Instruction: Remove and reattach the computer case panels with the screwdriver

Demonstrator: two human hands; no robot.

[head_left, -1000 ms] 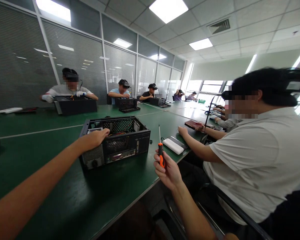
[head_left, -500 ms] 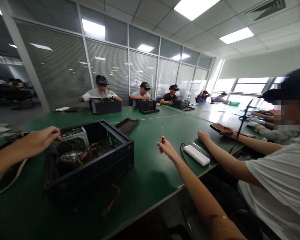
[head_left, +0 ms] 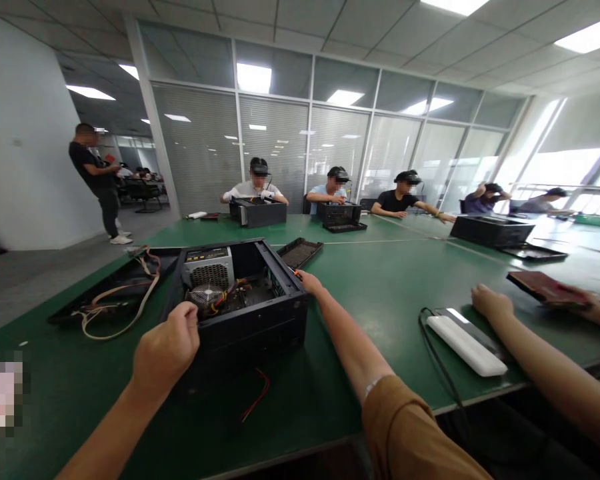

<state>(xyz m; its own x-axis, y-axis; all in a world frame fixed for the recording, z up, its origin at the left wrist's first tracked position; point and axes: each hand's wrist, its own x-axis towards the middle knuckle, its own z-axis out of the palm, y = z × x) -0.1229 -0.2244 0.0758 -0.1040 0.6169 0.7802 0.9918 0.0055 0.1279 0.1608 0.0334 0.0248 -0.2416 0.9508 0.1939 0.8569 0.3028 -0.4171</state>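
Note:
In front of me on the green table lies an open black computer case. Inside it sit a silver power supply, a round fan and coloured wires. My left hand is closed at the case's near left edge; whatever its fingers hold, if anything, is hidden. At the far right corner of the case, my right hand grips a screwdriver, of which only a bit of orange handle shows.
Left of the case lies a black panel with cables; behind it is a flat cover. Loose red wires lie in front. Rightward are a white power bank and a co-worker's hand. Several people sit opposite with similar cases.
My view has swung left. My right hand has brought the screwdriver from over the table to the case's right side. My left hand has moved to the case's near edge.

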